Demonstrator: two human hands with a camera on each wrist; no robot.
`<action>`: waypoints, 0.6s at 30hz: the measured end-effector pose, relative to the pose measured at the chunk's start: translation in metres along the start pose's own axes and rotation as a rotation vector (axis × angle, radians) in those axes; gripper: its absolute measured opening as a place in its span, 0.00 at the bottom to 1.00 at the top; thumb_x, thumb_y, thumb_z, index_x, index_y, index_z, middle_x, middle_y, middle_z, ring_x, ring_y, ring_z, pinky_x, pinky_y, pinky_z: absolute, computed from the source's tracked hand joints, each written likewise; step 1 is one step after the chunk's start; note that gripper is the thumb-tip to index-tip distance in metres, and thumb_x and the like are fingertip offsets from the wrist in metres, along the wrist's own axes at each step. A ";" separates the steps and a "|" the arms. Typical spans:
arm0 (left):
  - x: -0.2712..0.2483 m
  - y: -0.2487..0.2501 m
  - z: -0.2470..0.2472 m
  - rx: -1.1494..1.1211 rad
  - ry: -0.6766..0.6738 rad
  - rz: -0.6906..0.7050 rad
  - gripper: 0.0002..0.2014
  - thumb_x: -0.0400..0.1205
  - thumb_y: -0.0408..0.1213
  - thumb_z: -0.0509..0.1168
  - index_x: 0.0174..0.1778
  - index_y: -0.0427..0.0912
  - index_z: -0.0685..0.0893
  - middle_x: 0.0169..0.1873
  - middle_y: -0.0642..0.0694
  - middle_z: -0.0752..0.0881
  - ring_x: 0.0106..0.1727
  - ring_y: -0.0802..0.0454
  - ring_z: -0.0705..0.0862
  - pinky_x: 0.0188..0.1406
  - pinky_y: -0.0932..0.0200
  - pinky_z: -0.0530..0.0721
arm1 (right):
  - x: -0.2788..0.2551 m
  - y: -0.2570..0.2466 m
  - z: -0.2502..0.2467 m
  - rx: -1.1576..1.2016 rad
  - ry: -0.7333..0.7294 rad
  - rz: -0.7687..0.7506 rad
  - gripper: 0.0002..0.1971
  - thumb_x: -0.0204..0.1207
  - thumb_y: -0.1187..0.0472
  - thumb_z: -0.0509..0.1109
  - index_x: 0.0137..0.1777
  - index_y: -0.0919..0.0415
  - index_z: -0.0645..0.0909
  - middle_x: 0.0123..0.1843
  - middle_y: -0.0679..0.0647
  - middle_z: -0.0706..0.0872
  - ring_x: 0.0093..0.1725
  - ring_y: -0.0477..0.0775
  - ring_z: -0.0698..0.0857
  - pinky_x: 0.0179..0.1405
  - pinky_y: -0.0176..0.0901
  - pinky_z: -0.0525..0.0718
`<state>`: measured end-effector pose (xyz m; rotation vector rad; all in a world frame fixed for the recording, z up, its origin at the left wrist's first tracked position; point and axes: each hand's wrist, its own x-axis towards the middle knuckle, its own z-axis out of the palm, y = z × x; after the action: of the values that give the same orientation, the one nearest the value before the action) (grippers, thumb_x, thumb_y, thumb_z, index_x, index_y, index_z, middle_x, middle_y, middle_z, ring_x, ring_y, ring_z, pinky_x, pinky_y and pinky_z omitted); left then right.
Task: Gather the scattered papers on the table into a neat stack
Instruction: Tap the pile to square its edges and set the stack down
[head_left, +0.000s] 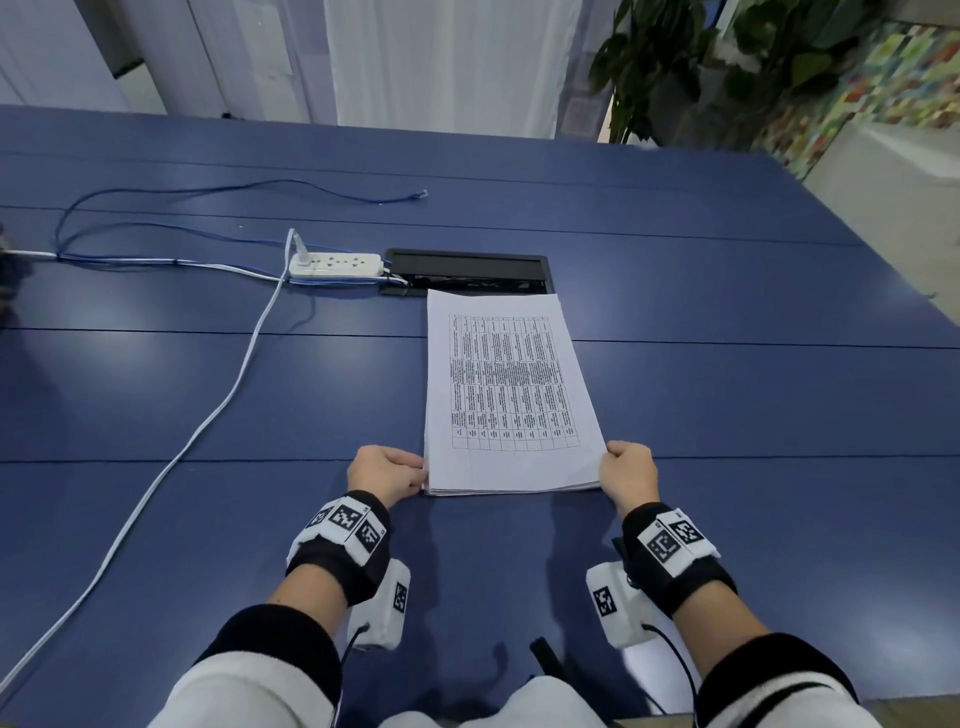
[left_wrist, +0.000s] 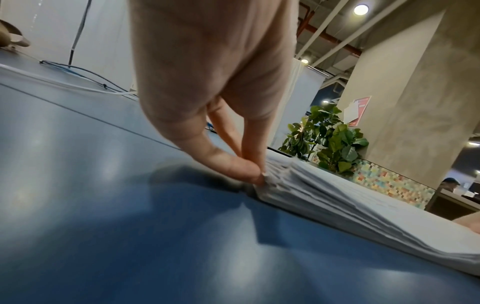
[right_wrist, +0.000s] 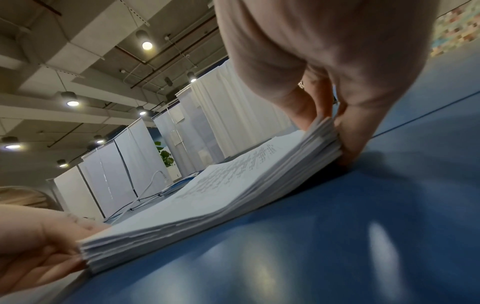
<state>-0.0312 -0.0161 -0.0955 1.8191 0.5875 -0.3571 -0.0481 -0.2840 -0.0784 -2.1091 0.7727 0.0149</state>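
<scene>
A blue table (head_left: 208, 395) fills the view, white curtains (head_left: 441, 57) behind it. A stack of printed papers (head_left: 511, 400) lies flat near its middle, far edge just before a black cable hatch (head_left: 467, 267). The left hand (head_left: 387, 470) pinches the stack's near left corner; the right hand (head_left: 628, 470) grips the near right corner. A white power strip (head_left: 336, 264) sits left of the hatch

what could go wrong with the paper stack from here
The sheets in the paper stack sit stepped at the near edge, so squeezing may lock them in uneven. The left hand and right hand hold only the near corners; lifting could fan the far end toward the cable box.
</scene>
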 end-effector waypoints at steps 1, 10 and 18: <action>0.001 0.000 0.000 -0.005 -0.011 -0.009 0.06 0.68 0.22 0.74 0.38 0.35 0.90 0.28 0.44 0.87 0.28 0.53 0.84 0.30 0.68 0.86 | -0.001 -0.001 0.000 -0.003 -0.002 -0.003 0.12 0.69 0.77 0.51 0.30 0.64 0.69 0.27 0.54 0.66 0.34 0.55 0.61 0.30 0.42 0.62; -0.002 0.006 0.004 -0.067 -0.065 -0.025 0.09 0.62 0.20 0.72 0.30 0.38 0.84 0.34 0.38 0.87 0.38 0.41 0.87 0.38 0.51 0.91 | -0.003 -0.001 -0.002 -0.038 -0.061 -0.030 0.09 0.74 0.73 0.54 0.37 0.71 0.75 0.34 0.60 0.79 0.39 0.63 0.73 0.34 0.44 0.70; -0.008 0.003 -0.007 -0.034 -0.098 0.007 0.08 0.72 0.25 0.73 0.34 0.43 0.85 0.37 0.40 0.85 0.36 0.48 0.83 0.20 0.69 0.83 | 0.000 -0.001 -0.005 0.031 -0.095 -0.043 0.12 0.73 0.73 0.58 0.46 0.66 0.82 0.51 0.62 0.89 0.48 0.60 0.83 0.49 0.43 0.78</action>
<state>-0.0361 -0.0116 -0.0864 1.7605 0.5161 -0.4270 -0.0489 -0.2878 -0.0747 -2.0796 0.6670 0.0782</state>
